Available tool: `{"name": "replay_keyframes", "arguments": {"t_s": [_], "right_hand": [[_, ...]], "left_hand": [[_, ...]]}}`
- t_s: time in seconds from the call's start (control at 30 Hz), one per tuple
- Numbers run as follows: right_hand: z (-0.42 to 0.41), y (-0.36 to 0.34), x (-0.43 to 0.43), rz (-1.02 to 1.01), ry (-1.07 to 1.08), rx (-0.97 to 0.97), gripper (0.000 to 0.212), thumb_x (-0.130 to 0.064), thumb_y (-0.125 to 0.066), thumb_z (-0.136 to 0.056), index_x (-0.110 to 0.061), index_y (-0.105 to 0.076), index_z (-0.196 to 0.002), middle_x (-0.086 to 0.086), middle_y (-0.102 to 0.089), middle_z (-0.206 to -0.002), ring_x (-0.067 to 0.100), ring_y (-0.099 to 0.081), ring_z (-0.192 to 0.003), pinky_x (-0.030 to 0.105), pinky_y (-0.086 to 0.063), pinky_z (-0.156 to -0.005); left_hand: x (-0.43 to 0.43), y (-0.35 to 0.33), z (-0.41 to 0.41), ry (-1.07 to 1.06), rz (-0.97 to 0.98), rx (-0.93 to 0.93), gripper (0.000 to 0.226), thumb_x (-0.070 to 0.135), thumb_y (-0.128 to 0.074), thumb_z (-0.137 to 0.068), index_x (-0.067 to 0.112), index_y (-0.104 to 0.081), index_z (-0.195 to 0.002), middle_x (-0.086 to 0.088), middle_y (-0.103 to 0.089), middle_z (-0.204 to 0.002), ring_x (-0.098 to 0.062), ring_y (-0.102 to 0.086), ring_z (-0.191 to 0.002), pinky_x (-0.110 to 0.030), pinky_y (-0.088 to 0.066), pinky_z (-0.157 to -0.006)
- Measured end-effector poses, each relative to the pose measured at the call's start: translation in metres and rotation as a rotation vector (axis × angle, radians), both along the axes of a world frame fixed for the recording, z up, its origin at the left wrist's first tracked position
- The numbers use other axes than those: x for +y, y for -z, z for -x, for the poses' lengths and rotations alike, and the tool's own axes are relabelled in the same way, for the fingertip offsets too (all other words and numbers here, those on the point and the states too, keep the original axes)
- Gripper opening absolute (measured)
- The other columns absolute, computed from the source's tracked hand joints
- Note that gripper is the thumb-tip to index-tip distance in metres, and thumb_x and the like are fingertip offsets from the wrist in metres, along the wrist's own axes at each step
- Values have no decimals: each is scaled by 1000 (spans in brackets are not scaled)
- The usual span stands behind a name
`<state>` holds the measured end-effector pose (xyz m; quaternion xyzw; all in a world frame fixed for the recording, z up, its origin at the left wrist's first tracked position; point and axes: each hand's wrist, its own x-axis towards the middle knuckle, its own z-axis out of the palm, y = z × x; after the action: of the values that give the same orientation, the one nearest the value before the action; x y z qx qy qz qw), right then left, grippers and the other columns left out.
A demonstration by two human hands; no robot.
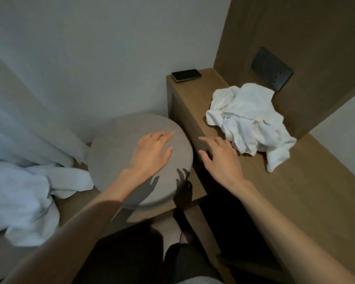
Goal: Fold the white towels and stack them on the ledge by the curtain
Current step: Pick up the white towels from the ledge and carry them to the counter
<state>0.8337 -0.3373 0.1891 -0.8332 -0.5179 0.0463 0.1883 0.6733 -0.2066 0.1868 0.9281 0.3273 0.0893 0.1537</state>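
Note:
A crumpled white towel [248, 121] lies on the wooden desk [307, 181] at the right. More white towels [23, 197] lie in a loose heap on the low ledge [74, 210] at the left, below the curtain [19, 128]. My left hand [152, 154] hovers open over a round grey cushion [135, 144], fingers spread. Over the desk's near edge my right hand [219, 158] is open, its fingertips just short of the crumpled towel. Neither hand holds anything.
A dark phone [186, 75] lies at the desk's far corner. A black socket plate [272, 69] is set in the wooden panel behind the towel. The white wall rises behind the cushion. My legs and a foot [184, 236] show below, in the dark gap.

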Motion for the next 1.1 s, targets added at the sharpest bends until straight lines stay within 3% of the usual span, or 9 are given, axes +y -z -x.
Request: {"name": "replay_keyframes", "arguments": {"t_s": [0.57,1.1], "right_hand": [[343,36,48,84,-372,149,41,-31,-49,-98,-24,-46,-138,0,-51,-133,19,-44,-123,36,-38,-101],[476,111,208,263,-539,303,47,-27,-51,-95,-24,-41,-141,1,-38,-143,25,-35,-128,38,-37,-102]], "left_hand": [[-23,46,387,-461,80,-4,50,29,-50,-96,21,-39,-145,-4,-48,-140,-24,-43,-128,-38,-35,-103],[85,114,531,-741,269,59,63,29,-52,-95,25,-23,-150,-4,-32,-151,-27,-33,-136,-40,-37,-102]]}}
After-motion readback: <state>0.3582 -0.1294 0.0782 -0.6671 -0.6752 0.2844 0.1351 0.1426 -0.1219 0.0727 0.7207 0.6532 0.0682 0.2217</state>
